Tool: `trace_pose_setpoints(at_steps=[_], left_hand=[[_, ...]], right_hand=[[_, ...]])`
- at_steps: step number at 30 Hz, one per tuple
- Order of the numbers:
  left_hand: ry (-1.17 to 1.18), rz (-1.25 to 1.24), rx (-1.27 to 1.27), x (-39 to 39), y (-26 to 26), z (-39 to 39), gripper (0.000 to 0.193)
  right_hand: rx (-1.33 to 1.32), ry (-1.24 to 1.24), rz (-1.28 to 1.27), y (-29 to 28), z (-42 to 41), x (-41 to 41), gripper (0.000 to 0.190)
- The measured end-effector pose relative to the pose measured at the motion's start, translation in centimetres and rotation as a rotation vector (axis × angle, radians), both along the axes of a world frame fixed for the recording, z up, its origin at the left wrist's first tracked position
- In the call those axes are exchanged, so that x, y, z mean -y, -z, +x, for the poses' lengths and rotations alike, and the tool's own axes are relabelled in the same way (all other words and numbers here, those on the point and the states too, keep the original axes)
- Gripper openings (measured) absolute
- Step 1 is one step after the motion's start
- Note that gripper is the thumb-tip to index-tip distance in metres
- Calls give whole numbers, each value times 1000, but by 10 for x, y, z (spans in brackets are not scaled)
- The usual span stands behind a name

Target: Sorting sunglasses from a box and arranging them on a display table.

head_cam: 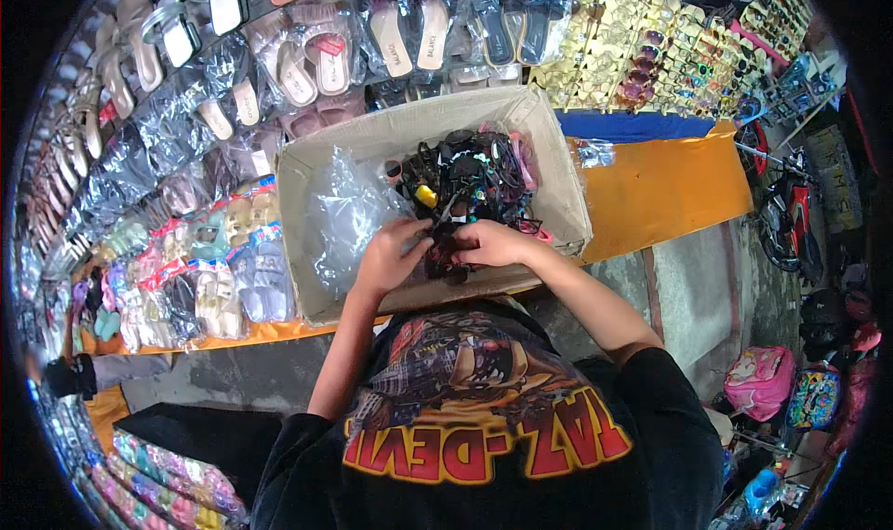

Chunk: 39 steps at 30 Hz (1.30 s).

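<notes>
A large open cardboard box (427, 301) stands before me. A tangled heap of sunglasses (481, 167) fills its right part, and a clear plastic bag (349, 216) lies in its left part. At the near edge of the heap, my left hand (398, 251) has its thumb and fingers bent around a small space beside dark sunglasses (446, 240). Facing it, my right hand (488, 244) reaches into the same dark pieces with curled fingers. What the fingertips touch or hold cannot be made out clearly. A yellow-lensed pair (426, 196) lies in the heap beyond my left hand.
Wrapped sandals (265, 286) surround the box's left and far sides. Beyond its far right corner stands a display of sunglasses (642, 48). An orange-covered table (663, 188) extends to the right. A person (77, 376) is at the far left, and a motorcycle (795, 223) stands at the right.
</notes>
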<state>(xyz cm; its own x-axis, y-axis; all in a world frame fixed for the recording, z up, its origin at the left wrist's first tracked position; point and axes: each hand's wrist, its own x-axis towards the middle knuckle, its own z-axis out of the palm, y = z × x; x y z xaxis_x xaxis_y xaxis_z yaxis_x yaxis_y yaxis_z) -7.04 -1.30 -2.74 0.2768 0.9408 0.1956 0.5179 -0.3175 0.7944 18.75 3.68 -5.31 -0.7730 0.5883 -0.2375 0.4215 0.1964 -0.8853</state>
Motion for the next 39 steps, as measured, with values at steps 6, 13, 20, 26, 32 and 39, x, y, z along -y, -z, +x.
trace_pose_setpoints(at_steps=[6,13,20,26,32,39], left_hand=[[28,-110,-75,4,9,2,24],[-265,-192,198,10,15,-1,18],[-495,-385,595,12,26,-14,17],[-503,-407,584,20,30,-7,19],[-565,-308,315,19,17,-13,24],[-726,-37,-218,5,15,-48,30]], right_hand=[[12,-36,76,13,-2,1,32],[-179,85,160,11,2,7,38],[-260,397,-188,-2,0,0,16],[-332,541,-175,11,2,-2,15],[-470,610,-163,15,8,-1,16],[-529,839,-192,20,18,-7,12]])
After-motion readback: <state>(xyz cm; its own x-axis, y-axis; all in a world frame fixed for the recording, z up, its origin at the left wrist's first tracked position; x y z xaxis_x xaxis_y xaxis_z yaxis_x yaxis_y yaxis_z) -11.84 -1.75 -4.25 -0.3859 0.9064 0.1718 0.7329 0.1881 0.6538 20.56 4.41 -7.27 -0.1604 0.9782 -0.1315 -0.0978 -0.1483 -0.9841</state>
